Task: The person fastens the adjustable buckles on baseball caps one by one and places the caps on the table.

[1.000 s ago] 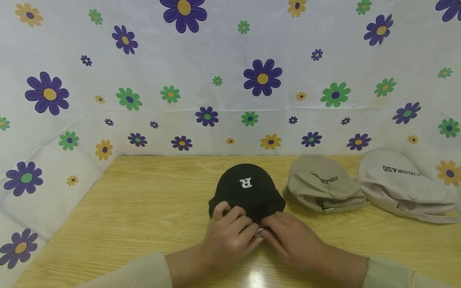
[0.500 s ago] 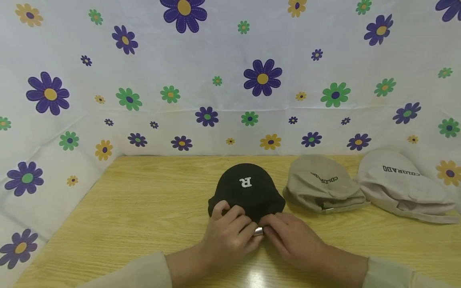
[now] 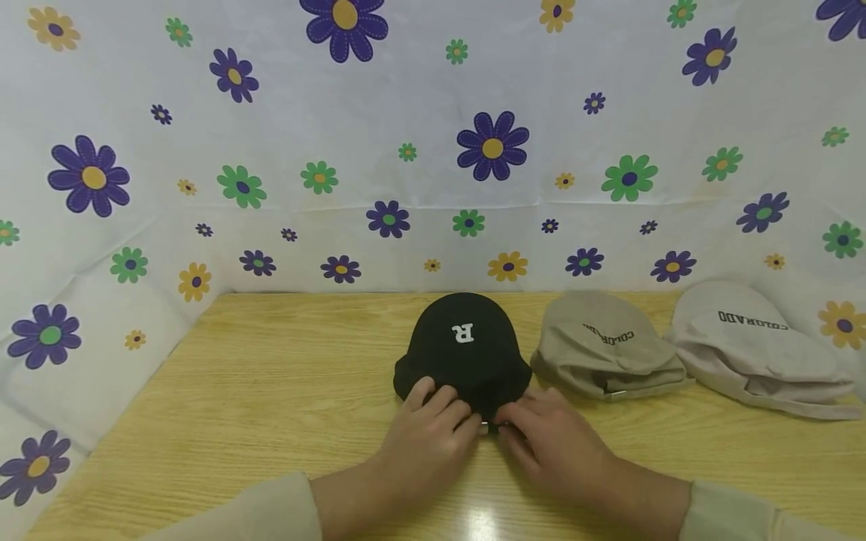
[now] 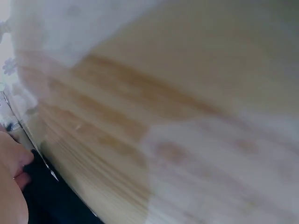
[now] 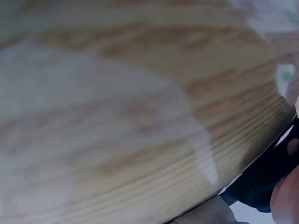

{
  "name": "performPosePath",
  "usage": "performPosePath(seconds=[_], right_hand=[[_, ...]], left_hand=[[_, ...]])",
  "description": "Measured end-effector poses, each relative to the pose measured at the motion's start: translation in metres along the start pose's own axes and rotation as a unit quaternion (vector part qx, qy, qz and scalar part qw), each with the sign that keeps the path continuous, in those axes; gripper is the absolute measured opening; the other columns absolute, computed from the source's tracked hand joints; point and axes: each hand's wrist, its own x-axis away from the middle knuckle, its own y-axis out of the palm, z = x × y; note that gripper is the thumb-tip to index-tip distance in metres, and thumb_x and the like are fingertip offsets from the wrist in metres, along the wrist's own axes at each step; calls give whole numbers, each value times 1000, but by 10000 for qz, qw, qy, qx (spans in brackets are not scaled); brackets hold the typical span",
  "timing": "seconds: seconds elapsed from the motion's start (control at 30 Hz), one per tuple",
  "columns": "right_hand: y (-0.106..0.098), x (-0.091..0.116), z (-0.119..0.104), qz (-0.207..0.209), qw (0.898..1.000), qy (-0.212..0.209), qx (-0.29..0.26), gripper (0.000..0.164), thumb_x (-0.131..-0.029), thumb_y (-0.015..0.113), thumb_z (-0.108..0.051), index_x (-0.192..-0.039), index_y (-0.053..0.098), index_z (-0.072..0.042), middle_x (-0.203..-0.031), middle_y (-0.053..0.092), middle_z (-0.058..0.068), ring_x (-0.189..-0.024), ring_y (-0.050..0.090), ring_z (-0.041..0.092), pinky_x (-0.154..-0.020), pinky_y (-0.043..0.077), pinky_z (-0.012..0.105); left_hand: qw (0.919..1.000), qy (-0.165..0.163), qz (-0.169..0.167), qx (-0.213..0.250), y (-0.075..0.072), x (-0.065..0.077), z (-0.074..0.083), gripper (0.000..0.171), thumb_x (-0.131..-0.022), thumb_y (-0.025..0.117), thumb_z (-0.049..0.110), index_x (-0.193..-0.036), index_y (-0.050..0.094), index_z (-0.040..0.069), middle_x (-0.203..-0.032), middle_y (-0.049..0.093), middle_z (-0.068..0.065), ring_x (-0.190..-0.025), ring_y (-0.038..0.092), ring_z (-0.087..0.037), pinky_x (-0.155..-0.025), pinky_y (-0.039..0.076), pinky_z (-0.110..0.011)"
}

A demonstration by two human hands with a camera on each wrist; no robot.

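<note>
A black cap (image 3: 463, 361) with a white letter R stands crown up on the wooden table, its back edge turned towards me. Curled over that near edge on its left side is my left hand (image 3: 426, 443). My right hand (image 3: 558, 443) pinches the strap at the right of a small silver buckle (image 3: 484, 428), which shows between the two hands. Parts of the strap are hidden by my fingers. Dark cap fabric (image 4: 56, 200) fills the lower left corner of the left wrist view; in the right wrist view the cap (image 5: 261, 184) appears at lower right.
A khaki cap (image 3: 602, 338) lettered COLORADO lies just right of the black one. Farther right rests a pale beige cap (image 3: 751, 346). Behind the table (image 3: 271, 361) hangs a white cloth (image 3: 419, 90) with printed flowers.
The black cap's crown has risen slightly and tilted away from me. My right fingers have shifted slightly at the strap, and less of the buckle shows. The other caps have stayed put.
</note>
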Motion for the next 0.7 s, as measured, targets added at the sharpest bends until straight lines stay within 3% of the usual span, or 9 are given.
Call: performPosePath(seconds=[0.17,0.37,0.5,0.6,0.7], right_hand=[[2,0,2,145,9993,-111,318,13,-78,79,-12,-85,69,-17,-85,62,-9,-82,53,10,-68,40,26],[2,0,2,-265,9989,-324,216,13,-79,78,-7,-90,72,-12,-91,65,-4,-86,62,13,-78,52,30],[3,0,1,-475,9980,-400,149,15,-82,75,-8,-97,73,-9,-99,69,-1,-96,66,16,-84,55,34],[3,1,0,-608,9977,-271,118,17,-85,72,-11,-102,72,-8,-105,70,1,-102,67,18,-88,55,35],[1,6,-1,-732,9973,-65,76,19,-87,70,-14,-106,72,-8,-108,70,1,-104,66,18,-90,54,36]], left_hand=[[9989,-121,-448,80,2,3,0,18,-93,57,16,-90,75,14,-84,68,2,-81,55,-18,-80,40,-35],[9948,-212,-991,138,2,2,0,15,-92,59,16,-95,73,13,-90,69,2,-87,58,-18,-76,44,-31],[9908,-178,-1329,175,0,2,1,20,-92,59,20,-105,72,11,-101,71,1,-97,61,-18,-82,47,-31],[9930,-109,-1091,435,-1,3,0,24,-90,61,21,-106,73,8,-104,73,-1,-100,64,-19,-88,51,-31],[9954,73,-525,801,-3,5,-2,25,-91,58,18,-104,75,5,-101,75,-4,-97,68,-19,-89,53,-31]])
